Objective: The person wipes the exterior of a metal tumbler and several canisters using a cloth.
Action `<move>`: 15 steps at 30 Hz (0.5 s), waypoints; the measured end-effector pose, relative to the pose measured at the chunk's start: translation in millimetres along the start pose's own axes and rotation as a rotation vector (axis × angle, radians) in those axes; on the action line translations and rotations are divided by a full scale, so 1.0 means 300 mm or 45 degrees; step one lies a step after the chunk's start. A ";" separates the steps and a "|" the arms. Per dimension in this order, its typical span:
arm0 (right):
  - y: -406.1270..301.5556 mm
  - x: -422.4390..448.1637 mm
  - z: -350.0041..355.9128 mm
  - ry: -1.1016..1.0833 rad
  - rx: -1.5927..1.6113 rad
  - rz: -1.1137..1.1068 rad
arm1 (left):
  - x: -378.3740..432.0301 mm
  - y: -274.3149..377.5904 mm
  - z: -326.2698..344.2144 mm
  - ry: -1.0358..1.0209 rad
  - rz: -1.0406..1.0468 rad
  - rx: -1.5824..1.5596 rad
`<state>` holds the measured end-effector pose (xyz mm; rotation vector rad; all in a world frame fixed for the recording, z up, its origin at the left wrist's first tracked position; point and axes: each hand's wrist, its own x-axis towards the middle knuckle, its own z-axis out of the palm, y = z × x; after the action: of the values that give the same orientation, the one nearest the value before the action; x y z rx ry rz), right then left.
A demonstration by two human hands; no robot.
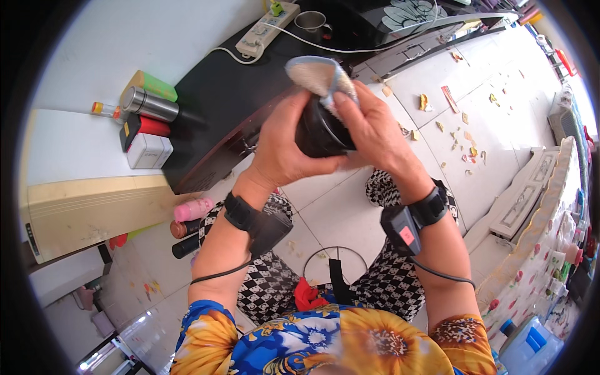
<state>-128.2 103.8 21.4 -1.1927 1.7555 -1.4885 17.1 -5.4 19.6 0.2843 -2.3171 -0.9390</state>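
My left hand point(279, 140) is wrapped around a glossy black round vessel point(313, 129), perhaps a cup or bowl, its thumb along the lower side. The vessel is tilted, with part of its rim and dark inside showing. In my right hand point(379, 133) a cream cloth with light-blue edging point(311, 72) is pinched and pressed at the rim. The cloth is slightly blurred, and part of it flops over toward the far side. Both hands are raised above the floor, beside a black cabinet top point(211, 93). My fingers hide the vessel's far side.
On the cabinet stand a power strip point(267, 30) with a white cord and a metal mug point(310, 23). A steel flask point(150, 104) and boxes sit at its left end. Scraps litter the tiled floor point(422, 154). Bottles point(193, 209) stand near my left knee.
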 end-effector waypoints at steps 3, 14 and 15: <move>0.000 -0.004 -0.007 0.119 0.248 0.266 | -0.017 -0.005 0.001 0.031 0.074 -0.017; -0.009 -0.005 0.077 0.227 1.040 0.679 | 0.043 0.009 -0.040 0.309 -0.142 -0.489; -0.004 -0.015 0.096 0.208 0.965 0.625 | 0.046 0.006 -0.047 0.327 -0.182 -0.525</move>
<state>-101.4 93.7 15.1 -0.2433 1.2378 -1.7156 15.0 -17.7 35.1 0.3742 -1.8391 -1.3388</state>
